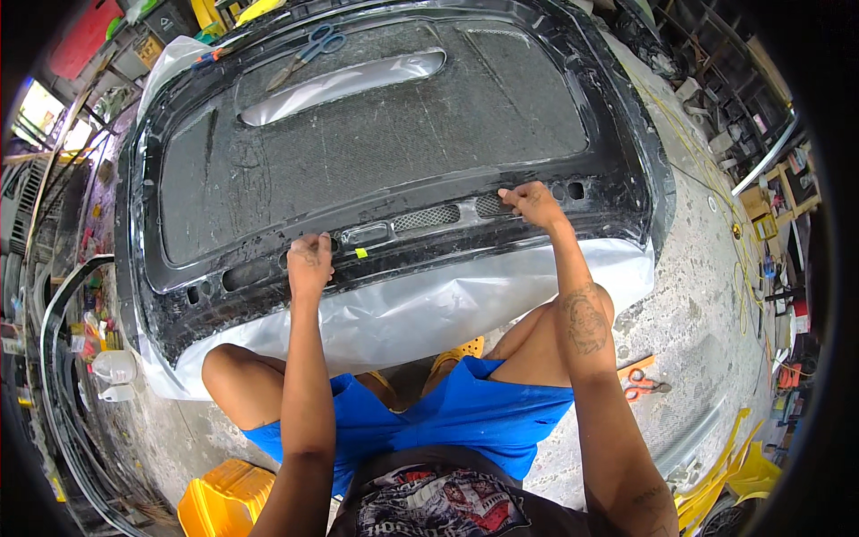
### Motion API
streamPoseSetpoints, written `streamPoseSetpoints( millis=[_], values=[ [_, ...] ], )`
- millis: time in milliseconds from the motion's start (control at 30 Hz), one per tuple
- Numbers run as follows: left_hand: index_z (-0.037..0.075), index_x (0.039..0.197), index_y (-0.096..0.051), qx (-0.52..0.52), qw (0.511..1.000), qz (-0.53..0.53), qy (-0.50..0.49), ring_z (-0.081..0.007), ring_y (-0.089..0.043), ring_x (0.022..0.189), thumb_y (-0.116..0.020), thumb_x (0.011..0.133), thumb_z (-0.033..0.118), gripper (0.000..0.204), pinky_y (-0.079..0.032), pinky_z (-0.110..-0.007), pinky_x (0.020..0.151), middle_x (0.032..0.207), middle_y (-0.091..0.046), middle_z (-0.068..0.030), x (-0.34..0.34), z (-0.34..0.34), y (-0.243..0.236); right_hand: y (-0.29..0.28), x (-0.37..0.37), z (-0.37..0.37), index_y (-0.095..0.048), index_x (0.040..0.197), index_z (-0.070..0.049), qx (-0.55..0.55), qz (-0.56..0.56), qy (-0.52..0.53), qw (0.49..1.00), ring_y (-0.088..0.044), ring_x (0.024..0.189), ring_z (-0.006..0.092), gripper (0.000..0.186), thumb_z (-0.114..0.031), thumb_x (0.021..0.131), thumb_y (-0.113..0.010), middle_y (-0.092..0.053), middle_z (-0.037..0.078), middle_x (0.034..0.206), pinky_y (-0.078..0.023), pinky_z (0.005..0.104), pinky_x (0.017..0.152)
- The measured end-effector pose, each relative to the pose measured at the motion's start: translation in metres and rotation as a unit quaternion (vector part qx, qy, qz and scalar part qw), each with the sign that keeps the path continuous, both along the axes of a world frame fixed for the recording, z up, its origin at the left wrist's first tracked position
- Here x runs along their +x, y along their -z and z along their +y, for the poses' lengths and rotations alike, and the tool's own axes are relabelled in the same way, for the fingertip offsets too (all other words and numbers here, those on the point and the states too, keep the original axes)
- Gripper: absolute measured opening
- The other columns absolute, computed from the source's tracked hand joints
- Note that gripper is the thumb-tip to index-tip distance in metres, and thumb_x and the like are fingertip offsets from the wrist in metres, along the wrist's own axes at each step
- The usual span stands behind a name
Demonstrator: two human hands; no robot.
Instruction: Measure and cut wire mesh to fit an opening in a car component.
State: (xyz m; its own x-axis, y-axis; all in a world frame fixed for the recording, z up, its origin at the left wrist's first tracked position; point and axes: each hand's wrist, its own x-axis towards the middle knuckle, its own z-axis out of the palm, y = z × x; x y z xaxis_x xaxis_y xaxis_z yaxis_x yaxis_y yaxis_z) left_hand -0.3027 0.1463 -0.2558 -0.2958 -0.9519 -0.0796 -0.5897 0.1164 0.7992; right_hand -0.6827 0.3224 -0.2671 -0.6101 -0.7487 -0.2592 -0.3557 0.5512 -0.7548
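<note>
A large black car hood panel (376, 192) lies in front of me, its middle covered in dark woven material with a long silver slot (344, 88). Along its near edge runs a row of cutouts, two of them showing metal mesh (427, 218). My left hand (310, 261) is closed at this near edge, left of the cutouts' middle, fingers curled down. Further right, my right hand (534, 204) has its fingers pinched at the right end of a meshed cutout. Whatever either hand holds is hidden or too small to make out. A small yellow-green piece (361, 253) sits between them.
Blue-handled scissors (309, 55) and an orange-handled tool (210, 58) rest on the panel's far side. Silver sheeting (447, 309) spreads beneath the panel. Orange-handled scissors (642, 385) lie on the floor at right, a yellow bin (226, 501) stands lower left.
</note>
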Motion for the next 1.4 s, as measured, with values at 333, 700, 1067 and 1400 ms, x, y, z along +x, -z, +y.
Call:
streamPoseSetpoints(
  millis=[333,700,1067,1400],
  values=[
    [-0.006,0.100,-0.065,-0.107,0.954,0.094,0.264,-0.0160,-0.059,0.049,-0.060,0.094,0.018,0.025,-0.046,-0.029,0.048,0.090,-0.067,-0.0128,-0.061,0.053,0.010,-0.009,0.012,-0.010,-0.066,0.107,0.005,0.069,-0.098,-0.035,0.992,-0.069,0.056,0.0203,0.039,-0.031,0.091,-0.063,-0.069,0.016,0.072,-0.039,0.0291,0.039],
    [-0.006,0.102,-0.066,-0.003,0.971,0.073,0.229,-0.0138,-0.059,0.050,-0.060,0.094,0.020,0.028,-0.045,-0.028,0.049,0.068,-0.060,-0.0092,-0.038,0.058,-0.010,-0.002,0.015,-0.021,-0.065,0.097,0.005,0.088,-0.162,0.008,0.983,-0.069,0.056,0.0195,0.033,-0.027,0.091,-0.065,-0.060,0.007,0.066,-0.032,0.0262,0.033],
    [-0.005,0.102,-0.067,0.021,0.970,0.080,0.227,-0.0118,-0.056,0.050,-0.060,0.093,0.017,0.025,-0.045,-0.026,0.048,0.067,-0.057,-0.0059,-0.037,0.056,-0.008,0.002,0.003,-0.003,-0.067,0.098,0.005,-0.009,-0.223,0.055,0.973,-0.066,0.057,0.0146,0.031,-0.026,0.090,-0.068,-0.068,0.009,0.083,-0.039,0.0218,0.037],
    [-0.003,0.114,-0.061,-0.046,0.962,0.118,0.240,-0.0157,-0.062,0.053,-0.058,0.095,0.015,0.026,-0.048,-0.028,0.050,0.090,-0.064,-0.0147,-0.063,0.056,0.018,-0.011,0.023,0.012,-0.069,0.099,0.003,0.068,0.080,0.049,0.993,-0.071,0.072,0.0271,0.028,-0.024,0.091,-0.064,-0.071,0.015,0.090,-0.057,0.0370,0.059]
  ],
)
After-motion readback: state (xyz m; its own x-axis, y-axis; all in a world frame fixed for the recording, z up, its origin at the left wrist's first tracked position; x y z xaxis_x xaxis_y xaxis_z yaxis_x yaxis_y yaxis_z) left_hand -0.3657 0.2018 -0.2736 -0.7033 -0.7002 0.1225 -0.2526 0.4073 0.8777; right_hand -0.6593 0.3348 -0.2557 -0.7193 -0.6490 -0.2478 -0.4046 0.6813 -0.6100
